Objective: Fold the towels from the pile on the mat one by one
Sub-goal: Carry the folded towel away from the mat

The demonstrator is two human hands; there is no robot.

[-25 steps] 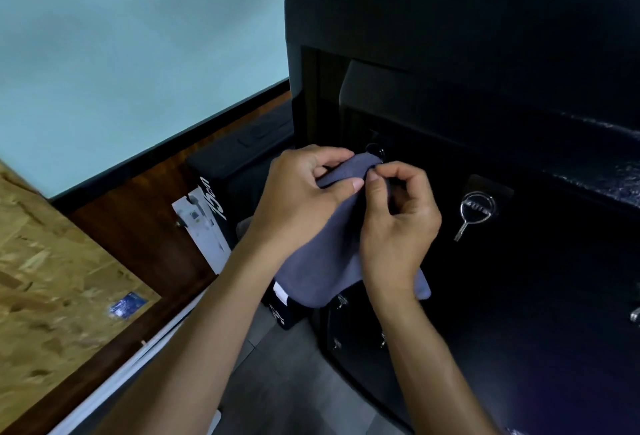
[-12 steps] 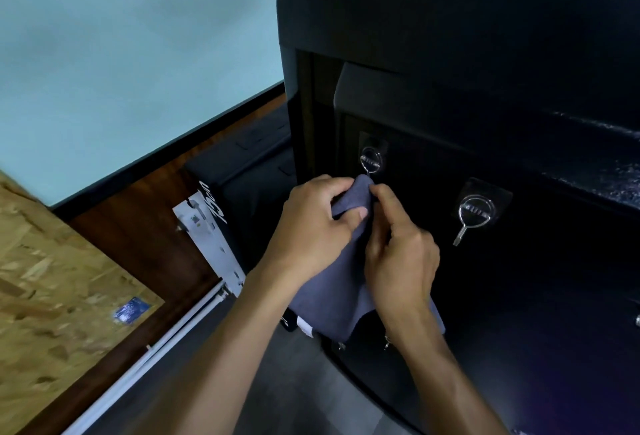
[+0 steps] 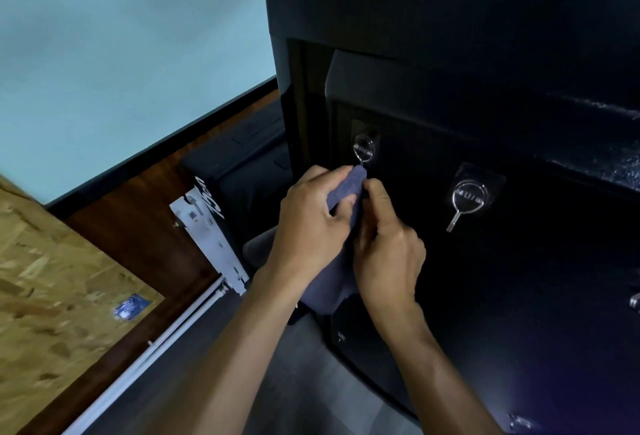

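Note:
A small grey-blue towel (image 3: 325, 287) hangs between my hands in front of a black cabinet (image 3: 485, 279). My left hand (image 3: 311, 216) grips the towel's top corner, fingers curled over it. My right hand (image 3: 388, 247) pinches the same corner from the right, thumb up. The corner sits just under a metal wall hook (image 3: 363, 150) on the cabinet front; whether it touches the hook's prong is unclear. The rest of the towel drapes down behind my wrists. No mat or towel pile is in view.
A second metal hook (image 3: 467, 197) is fixed to the cabinet further right. A black box (image 3: 239, 171) and a white bracket (image 3: 211, 240) stand at left by the dark wood floor. A chipboard panel (image 3: 52, 279) fills the lower left.
Both hands have lowered with the towel corner, uncovering the left hook. The camera has shifted a little.

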